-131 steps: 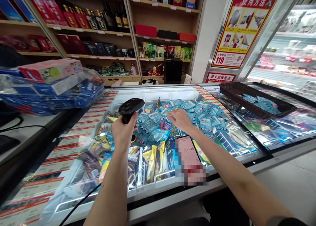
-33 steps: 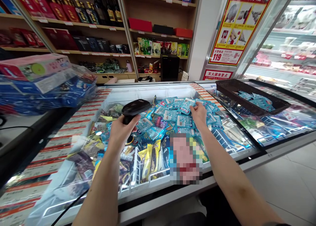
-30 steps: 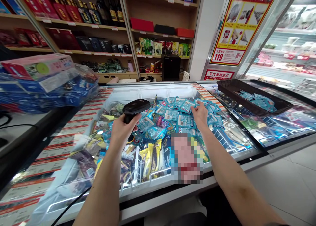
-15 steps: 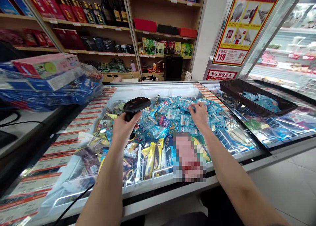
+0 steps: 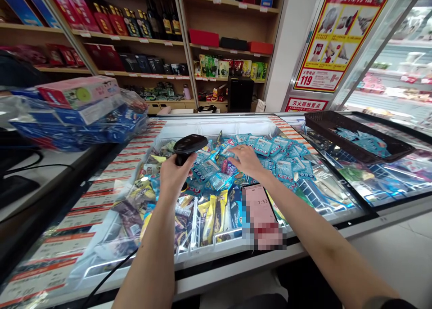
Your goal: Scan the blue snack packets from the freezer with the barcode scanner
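Note:
My left hand [image 5: 177,176] is wrapped round the handle of a black barcode scanner [image 5: 191,143], its head above the glass. My right hand [image 5: 249,160] hovers over or rests on small blue packets [image 5: 285,167], fingers stretched to the left and a little apart, with nothing visible in them. Many of these packets lie spread over the glass freezer lid [image 5: 111,250]. Near the front edge, below my right wrist, lies a phone [image 5: 259,208] with a lit screen, partly pixelated.
Beneath the glass are wrapped ice creams [image 5: 209,217] in wire baskets. A dark tray [image 5: 357,136] holding more blue packets stands at the right. Plastic-wrapped boxes [image 5: 81,106] are stacked on the left. A black cable [image 5: 111,273] runs across the front left. Stocked shelves [image 5: 141,39] stand behind.
My right hand has moved left across the blue packets, and its fingers have gone from a pinch to stretched out. My left hand keeps the scanner; the view has shifted slightly.

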### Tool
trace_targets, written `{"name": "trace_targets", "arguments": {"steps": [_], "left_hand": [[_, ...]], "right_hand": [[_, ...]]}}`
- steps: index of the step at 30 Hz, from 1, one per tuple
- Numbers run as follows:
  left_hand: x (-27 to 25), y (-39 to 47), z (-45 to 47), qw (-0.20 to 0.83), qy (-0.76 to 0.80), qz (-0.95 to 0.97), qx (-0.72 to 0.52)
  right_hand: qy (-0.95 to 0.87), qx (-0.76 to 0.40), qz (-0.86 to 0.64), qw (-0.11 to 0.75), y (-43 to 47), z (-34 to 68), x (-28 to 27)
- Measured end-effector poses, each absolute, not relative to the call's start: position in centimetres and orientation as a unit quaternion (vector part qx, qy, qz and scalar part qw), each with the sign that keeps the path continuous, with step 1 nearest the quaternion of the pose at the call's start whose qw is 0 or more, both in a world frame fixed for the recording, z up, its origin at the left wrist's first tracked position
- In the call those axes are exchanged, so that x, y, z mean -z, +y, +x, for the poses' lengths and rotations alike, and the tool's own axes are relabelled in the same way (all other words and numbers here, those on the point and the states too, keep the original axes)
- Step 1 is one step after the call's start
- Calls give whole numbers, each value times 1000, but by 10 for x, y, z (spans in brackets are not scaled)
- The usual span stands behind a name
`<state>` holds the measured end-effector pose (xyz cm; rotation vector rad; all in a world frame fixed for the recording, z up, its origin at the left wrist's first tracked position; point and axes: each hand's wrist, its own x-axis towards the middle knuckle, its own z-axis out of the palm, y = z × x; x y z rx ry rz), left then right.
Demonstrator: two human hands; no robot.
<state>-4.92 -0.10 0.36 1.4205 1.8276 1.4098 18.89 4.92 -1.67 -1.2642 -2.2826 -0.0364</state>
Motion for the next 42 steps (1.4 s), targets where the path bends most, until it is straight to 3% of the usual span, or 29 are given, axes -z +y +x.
{"name": "trace_targets", "arguments": {"steps": [5, 9, 15, 19, 24, 30, 42], "left_hand": [[-3, -1, -51, 215, 654, 516, -509], [1, 1, -53, 222, 653, 518, -507], [5, 6, -55, 227, 655, 518, -501], [1, 4, -52, 224, 651, 531, -494], [-4, -2, -45, 227, 635, 547, -496], [-8, -8, -33, 222, 621, 569, -491], [-1, -10, -15, 220, 601, 668, -380]], "right_hand": [[-863, -41, -476, 168, 49, 142, 15], [-832, -18, -527, 169, 51, 118, 24], [-793, -104, -556, 226, 60, 116, 27], [-754, -175, -551, 313, 62, 130, 24], [-706, -172, -537, 430, 64, 168, 22], [-610, -288, -506, 537, 60, 222, 32], [-593, -297, -495, 561, 64, 238, 45]]}}
